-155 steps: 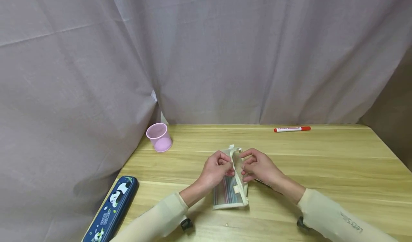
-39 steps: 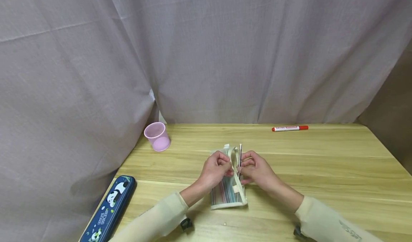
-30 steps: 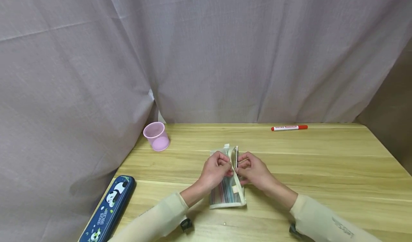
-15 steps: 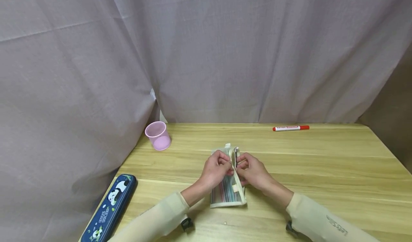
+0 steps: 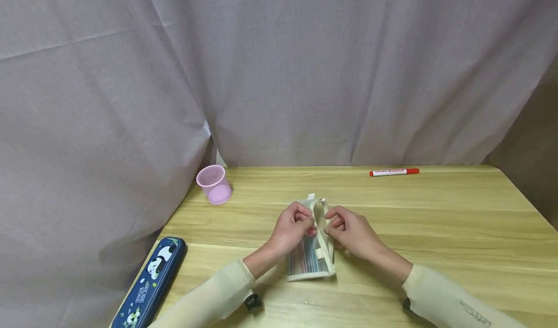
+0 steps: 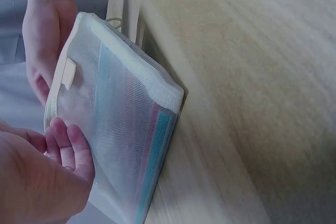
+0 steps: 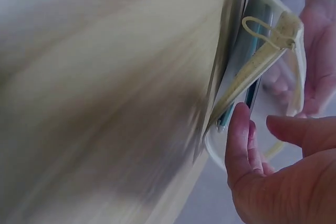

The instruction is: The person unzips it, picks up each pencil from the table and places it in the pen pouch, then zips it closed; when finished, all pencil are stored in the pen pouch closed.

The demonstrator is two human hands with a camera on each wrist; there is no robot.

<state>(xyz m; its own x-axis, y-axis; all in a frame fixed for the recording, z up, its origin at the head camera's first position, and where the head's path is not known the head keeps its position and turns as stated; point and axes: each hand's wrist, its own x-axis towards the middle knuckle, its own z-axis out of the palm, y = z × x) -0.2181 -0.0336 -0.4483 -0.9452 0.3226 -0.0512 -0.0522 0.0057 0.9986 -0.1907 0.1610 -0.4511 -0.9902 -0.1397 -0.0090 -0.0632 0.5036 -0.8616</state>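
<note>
A mesh zip pencil pouch (image 5: 308, 260) with coloured stripes and cream edging lies on the table, its zip gaping. With thumb and forefinger my left hand (image 5: 293, 227) pinches the left edge of the opening. My right hand (image 5: 352, 231) is at the opening's right edge, thumb and fingers apart with nothing between them in the right wrist view. There, slim pen-like sticks (image 7: 253, 94) show inside the pouch (image 7: 294, 30), partly hidden by its zip edge. A cord loop (image 7: 257, 27) hangs at the zip end. The left wrist view shows the pouch's striped mesh side (image 6: 126, 103).
A pink cup (image 5: 214, 185) stands at the back left of the wooden table (image 5: 436, 231). Along the left edge lies a dark blue panda pencil case (image 5: 150, 282). A red-and-white marker (image 5: 394, 172) lies near the back edge, before a grey curtain (image 5: 279, 76).
My right hand has lowered a slim dark pen-like stick into the pouch and let go of it, then moved slightly right. My left hand has kept its grip on the pouch edge.
</note>
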